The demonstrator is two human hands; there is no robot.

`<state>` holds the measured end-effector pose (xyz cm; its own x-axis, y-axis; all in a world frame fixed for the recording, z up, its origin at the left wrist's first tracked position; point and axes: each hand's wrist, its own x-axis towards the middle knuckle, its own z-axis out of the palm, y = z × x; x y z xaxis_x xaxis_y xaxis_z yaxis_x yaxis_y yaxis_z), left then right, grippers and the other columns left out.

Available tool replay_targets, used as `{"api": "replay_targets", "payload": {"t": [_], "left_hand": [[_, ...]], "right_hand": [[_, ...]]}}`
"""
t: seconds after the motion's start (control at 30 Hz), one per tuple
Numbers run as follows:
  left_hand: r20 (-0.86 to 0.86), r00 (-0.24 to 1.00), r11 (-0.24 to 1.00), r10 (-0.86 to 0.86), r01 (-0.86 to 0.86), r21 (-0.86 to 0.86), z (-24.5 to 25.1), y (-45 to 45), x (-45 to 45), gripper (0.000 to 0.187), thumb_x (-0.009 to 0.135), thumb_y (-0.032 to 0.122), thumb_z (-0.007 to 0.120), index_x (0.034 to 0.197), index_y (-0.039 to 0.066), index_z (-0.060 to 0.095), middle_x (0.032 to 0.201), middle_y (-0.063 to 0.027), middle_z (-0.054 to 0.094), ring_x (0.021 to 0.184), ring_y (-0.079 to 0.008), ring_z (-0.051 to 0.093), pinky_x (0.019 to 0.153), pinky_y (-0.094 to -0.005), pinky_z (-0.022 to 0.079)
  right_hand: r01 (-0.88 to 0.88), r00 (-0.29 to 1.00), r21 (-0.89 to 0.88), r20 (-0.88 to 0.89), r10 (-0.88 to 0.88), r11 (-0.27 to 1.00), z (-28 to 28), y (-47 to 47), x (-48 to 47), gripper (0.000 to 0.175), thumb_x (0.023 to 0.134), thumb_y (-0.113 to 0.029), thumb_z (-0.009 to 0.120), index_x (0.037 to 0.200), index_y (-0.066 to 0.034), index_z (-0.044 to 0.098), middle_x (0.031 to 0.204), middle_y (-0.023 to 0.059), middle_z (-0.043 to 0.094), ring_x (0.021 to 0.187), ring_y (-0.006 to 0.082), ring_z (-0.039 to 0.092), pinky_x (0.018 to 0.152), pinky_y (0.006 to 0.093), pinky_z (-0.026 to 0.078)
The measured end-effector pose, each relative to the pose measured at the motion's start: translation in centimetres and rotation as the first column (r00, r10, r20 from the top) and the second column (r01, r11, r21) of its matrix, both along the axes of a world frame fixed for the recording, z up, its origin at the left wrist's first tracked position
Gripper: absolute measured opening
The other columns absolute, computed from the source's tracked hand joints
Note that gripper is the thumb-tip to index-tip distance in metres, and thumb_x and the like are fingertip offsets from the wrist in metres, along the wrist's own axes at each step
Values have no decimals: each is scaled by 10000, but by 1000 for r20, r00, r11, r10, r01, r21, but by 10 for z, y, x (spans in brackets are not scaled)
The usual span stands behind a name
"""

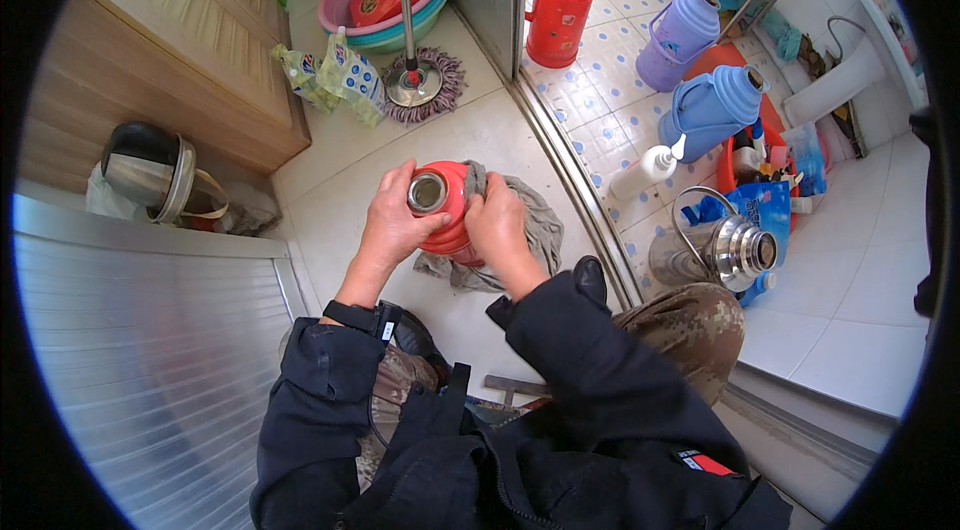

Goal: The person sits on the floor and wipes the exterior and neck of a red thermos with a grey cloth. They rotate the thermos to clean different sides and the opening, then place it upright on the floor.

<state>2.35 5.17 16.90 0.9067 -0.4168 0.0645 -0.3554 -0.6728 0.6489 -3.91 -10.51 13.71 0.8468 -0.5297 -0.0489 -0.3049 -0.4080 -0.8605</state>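
Note:
A red thermos flask (456,245) stands upright on the tiled floor between my feet, its round metal-rimmed mouth uncovered. My left hand (395,218) grips the shoulder of the flask from the left, with the thumb lying across the front below the mouth. On the other side, my right hand (496,218) pinches part of a grey cloth (538,222) against the flask's upper side. The rest of that cloth hangs down and lies bunched on the floor around the flask's right side and base. The flask's lower body is mostly hidden.
Beyond a metal door track (577,170) stand a red thermos (561,12), a purple one (679,42), a blue one (709,109) and a steel one (697,252), near a white pump bottle (646,171). Ahead are a mop (424,87), stacked basins (435,4) and detergent pouches (352,79).

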Motion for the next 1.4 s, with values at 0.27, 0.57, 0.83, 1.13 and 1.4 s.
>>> {"api": "replay_targets", "payload": {"t": [0.27,0.57,0.83,1.13,1.4], "left_hand": [[-26,999,999,39,-40,-26,3,1,-5,868,651,245,940,1391,12,552,1336,-179,605,1222,-354,637,1020,-419,539],[-58,998,998,15,-18,-56,4,0,-8,809,666,230,924,1354,20,553,1314,-174,601,1217,-356,628,1024,-417,528],[-50,999,999,16,-19,-45,4,2,-10,804,669,217,923,1357,29,551,1306,-170,602,1213,-354,629,1022,-419,530],[-56,998,999,26,-28,-37,5,1,-9,789,661,193,925,1341,36,559,1284,-161,609,1191,-342,639,1008,-412,535],[-76,997,999,32,-34,-30,7,3,-15,797,635,185,940,1322,53,558,1287,-145,605,1188,-339,642,993,-415,544]], "right_hand": [[79,997,11,-20,-79,997,-2,20,-19,394,870,-64,657,1236,81,624,982,296,713,912,425,719,828,466,558],[-290,957,47,-15,291,956,-7,-39,11,338,839,-95,707,1165,-14,747,1077,233,747,1006,356,730,909,401,572],[-351,931,121,-57,359,929,-23,-59,29,322,830,-160,793,1113,-8,768,1030,206,761,934,280,744,847,359,575],[-268,963,-149,-35,266,952,-19,-42,1,229,822,-156,753,983,5,776,962,246,736,873,391,730,808,429,583],[-569,822,-215,-136,553,793,-1,-50,76,179,801,-101,666,918,-39,788,884,246,728,890,436,713,828,486,577]]}}
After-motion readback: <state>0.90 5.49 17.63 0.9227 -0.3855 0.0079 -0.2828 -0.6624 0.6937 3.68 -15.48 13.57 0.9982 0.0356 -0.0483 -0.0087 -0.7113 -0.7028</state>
